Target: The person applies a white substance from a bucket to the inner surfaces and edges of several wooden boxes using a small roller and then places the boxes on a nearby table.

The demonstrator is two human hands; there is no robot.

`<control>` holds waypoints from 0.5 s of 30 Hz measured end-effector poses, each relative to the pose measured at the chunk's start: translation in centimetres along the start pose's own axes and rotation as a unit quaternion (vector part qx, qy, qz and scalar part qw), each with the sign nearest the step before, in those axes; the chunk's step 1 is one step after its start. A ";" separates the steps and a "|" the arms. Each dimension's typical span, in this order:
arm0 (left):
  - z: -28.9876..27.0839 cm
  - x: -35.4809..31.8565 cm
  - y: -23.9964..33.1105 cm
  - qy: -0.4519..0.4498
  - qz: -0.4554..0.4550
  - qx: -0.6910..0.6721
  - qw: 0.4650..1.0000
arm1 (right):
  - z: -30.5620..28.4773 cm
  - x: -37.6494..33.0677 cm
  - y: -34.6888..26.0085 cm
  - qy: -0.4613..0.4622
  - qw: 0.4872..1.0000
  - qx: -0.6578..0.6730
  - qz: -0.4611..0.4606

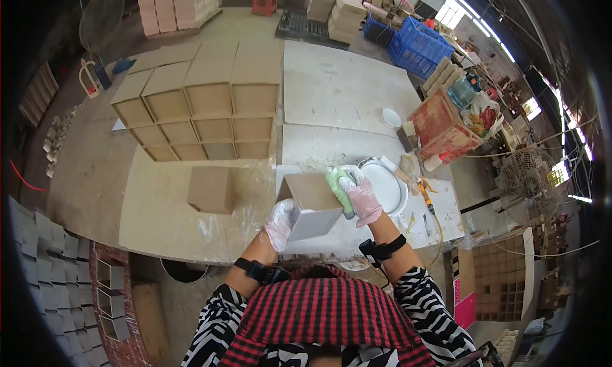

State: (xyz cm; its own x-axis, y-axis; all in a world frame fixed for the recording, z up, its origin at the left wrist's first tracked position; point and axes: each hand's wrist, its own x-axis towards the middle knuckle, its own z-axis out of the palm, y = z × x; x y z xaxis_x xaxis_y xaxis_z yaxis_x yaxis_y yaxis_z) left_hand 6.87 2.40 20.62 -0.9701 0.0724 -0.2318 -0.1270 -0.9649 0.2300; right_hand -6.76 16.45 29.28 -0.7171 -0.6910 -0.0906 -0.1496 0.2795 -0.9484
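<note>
Gripping a brown-and-white rectangular cardboard box (pixel 316 221) over the white tabletop (pixel 344 86), the thin-gloved left hand (pixel 279 225) is pointing its white face toward the person, long axis unclear; the thin-gloved right hand (pixel 361 195) is pressing a green cloth (pixel 337 188) against it.

The tabletop (pixel 166 223) carries stacked boxes (pixel 207 99) at back left, a lone box (pixel 211 190) before them, a white bowl (pixel 391 117), a tub (pixel 404 195) and a yellow tool (pixel 426 191).

Center: right hand (pixel 361 197) partly covers green cloth (pixel 335 185); left hand's (pixel 279 224) fingers hard to separate. White tub (pixel 404 193), right of center, partly blocked. Lower left: grey boxes (pixel 56 292) cut off by dark rim.
</note>
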 end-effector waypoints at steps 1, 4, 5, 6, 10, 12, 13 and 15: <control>-0.4 0.9 -0.1 0.018 0.020 0.021 0.999 | -0.2 0.0 1.6 0.007 1.000 -0.018 -0.024; -1.9 2.7 0.0 0.067 0.066 0.093 0.991 | 0.9 -0.9 2.3 0.000 0.998 -0.045 -0.033; -2.3 3.1 -0.1 0.070 0.062 0.121 0.988 | 1.2 -1.3 2.2 -0.003 0.998 -0.052 -0.025; -2.7 3.4 -0.2 0.073 0.058 0.150 0.984 | 1.2 -1.9 2.3 -0.023 0.992 -0.090 -0.085; -2.5 3.4 0.0 0.013 -0.002 0.077 0.997 | 1.8 -3.7 -0.7 -0.135 0.896 -0.335 -0.258; -4.1 4.6 -0.2 0.021 -0.012 0.095 0.995 | 3.1 -3.4 -0.6 -0.225 0.796 -0.492 -0.272; -4.1 5.3 -0.5 0.021 -0.020 0.106 0.994 | 3.1 -2.3 1.5 -0.204 0.763 -0.523 -0.318; -4.0 4.5 -0.3 0.041 -0.014 0.116 0.992 | 2.9 0.1 -0.5 -0.154 0.721 -0.557 -0.383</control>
State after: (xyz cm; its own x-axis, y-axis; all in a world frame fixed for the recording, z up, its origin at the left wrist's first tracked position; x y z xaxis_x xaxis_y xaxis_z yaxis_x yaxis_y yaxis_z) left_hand 3.42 2.05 15.73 -0.9466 0.0690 -0.3149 -0.2075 -0.8779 0.4315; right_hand -4.76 14.31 28.82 0.0248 -0.9943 0.1037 -0.9980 -0.0185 0.0606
